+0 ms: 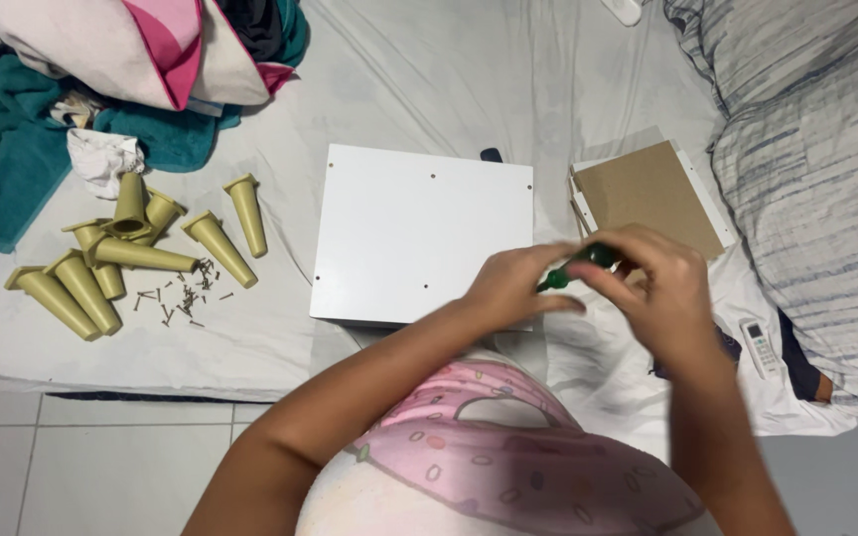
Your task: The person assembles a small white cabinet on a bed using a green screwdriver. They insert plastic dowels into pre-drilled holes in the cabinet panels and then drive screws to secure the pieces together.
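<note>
Both my hands meet over the right edge of a white square board (409,228) that lies flat on a white sheet (419,79). My left hand (513,283) and my right hand (652,283) together pinch a small dark green tool handle (588,260); its tip is hidden by my fingers. The board has small holes near its corners. Left of it lie several olive-green tapered furniture legs (136,253) and a scatter of small screws (181,296).
Brown and white panels (647,194) are stacked to the right of the board. A striped pillow (816,169) fills the right side, with a white remote control (759,344) below it. Piled clothes and a teal towel (22,149) sit at top left. Tiled floor (101,467) runs below.
</note>
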